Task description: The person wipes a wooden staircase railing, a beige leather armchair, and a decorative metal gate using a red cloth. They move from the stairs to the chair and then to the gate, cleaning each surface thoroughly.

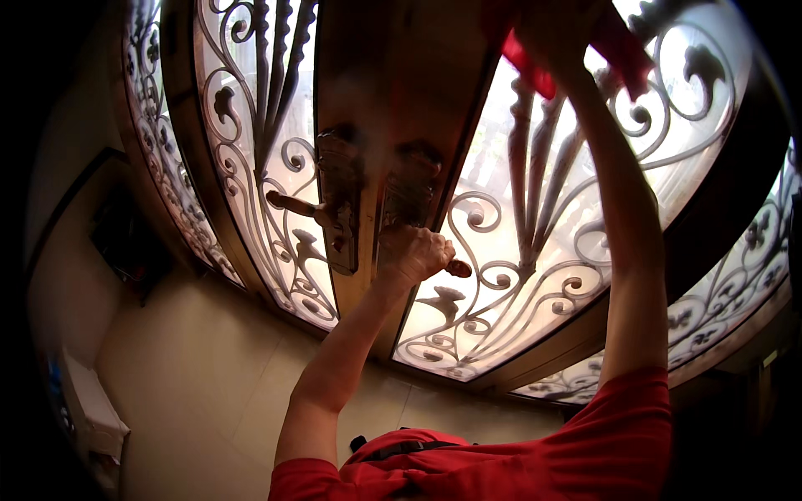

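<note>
My left hand [421,253] is closed around the lever handle [459,268] of the right door leaf, whose tip sticks out past my fist. My right arm reaches up to the top of the view, where my right hand [554,31] is dark and blurred against a red cloth [529,66]. Parts of the cloth hang on both sides of that hand, in front of the glass pane [482,156] with scrolled metalwork. On the left door leaf, a second lever handle [294,203] juts out from its ornate backplate [340,206].
More scrolled metalwork fills narrow side panels [175,144] at both edges. Pale floor tiles [207,357] lie below the doors. A white box-like object [94,407] stands at the lower left, and a dark object [128,232] is by the left wall.
</note>
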Demonstrator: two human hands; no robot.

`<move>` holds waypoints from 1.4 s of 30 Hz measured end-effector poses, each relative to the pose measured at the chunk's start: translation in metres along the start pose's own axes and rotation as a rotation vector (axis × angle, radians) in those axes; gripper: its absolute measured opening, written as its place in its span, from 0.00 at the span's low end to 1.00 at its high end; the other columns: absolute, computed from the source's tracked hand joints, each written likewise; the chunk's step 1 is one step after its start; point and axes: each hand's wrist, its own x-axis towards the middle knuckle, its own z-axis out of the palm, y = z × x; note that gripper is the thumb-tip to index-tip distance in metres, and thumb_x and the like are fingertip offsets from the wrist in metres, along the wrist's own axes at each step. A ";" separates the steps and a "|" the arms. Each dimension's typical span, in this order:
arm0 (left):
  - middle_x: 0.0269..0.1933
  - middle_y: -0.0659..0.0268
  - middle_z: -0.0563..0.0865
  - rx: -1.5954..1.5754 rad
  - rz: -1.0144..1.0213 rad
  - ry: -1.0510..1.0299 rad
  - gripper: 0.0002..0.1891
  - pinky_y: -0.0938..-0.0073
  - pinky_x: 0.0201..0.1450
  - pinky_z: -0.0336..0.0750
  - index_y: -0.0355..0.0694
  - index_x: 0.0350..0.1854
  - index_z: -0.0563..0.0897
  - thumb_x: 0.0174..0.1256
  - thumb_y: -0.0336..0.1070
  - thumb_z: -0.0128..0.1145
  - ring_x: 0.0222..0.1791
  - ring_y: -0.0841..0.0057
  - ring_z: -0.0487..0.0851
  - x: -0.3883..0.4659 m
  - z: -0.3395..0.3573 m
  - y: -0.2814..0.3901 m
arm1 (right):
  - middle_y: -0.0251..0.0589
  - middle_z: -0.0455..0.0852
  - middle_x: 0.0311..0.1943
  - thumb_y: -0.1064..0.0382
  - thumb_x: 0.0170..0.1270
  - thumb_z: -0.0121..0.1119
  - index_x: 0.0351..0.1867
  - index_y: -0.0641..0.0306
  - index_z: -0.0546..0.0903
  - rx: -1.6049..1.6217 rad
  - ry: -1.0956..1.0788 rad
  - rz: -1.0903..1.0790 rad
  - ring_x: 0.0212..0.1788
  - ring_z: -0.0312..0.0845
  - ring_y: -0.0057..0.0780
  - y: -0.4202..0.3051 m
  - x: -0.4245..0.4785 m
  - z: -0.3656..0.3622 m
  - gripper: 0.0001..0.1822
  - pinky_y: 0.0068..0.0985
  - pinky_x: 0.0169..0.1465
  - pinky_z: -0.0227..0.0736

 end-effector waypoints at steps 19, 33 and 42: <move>0.29 0.57 0.86 -0.383 -0.311 -0.454 0.16 0.69 0.40 0.79 0.36 0.26 0.83 0.56 0.42 0.46 0.31 0.66 0.86 0.012 -0.049 -0.011 | 0.48 0.66 0.62 0.48 0.60 0.52 0.60 0.51 0.71 0.039 -0.262 -0.167 0.69 0.52 0.46 0.116 -0.133 -0.035 0.26 0.63 0.65 0.41; 0.20 0.56 0.82 -0.691 -0.219 -0.547 0.13 0.70 0.18 0.79 0.27 0.25 0.80 0.52 0.35 0.51 0.15 0.69 0.83 0.037 -0.015 -0.029 | 0.58 0.72 0.53 0.48 0.62 0.48 0.44 0.57 0.79 -0.079 -0.449 -0.051 0.62 0.58 0.64 0.103 -0.388 -0.109 0.18 0.75 0.59 0.39; 0.27 0.56 0.83 -0.693 -0.359 -0.502 0.12 0.70 0.36 0.76 0.30 0.32 0.81 0.53 0.36 0.54 0.31 0.71 0.83 0.035 -0.044 -0.003 | 0.42 0.75 0.44 0.43 0.57 0.57 0.36 0.44 0.81 0.161 -0.600 -0.411 0.56 0.67 0.51 0.072 -0.452 -0.138 0.13 0.76 0.55 0.50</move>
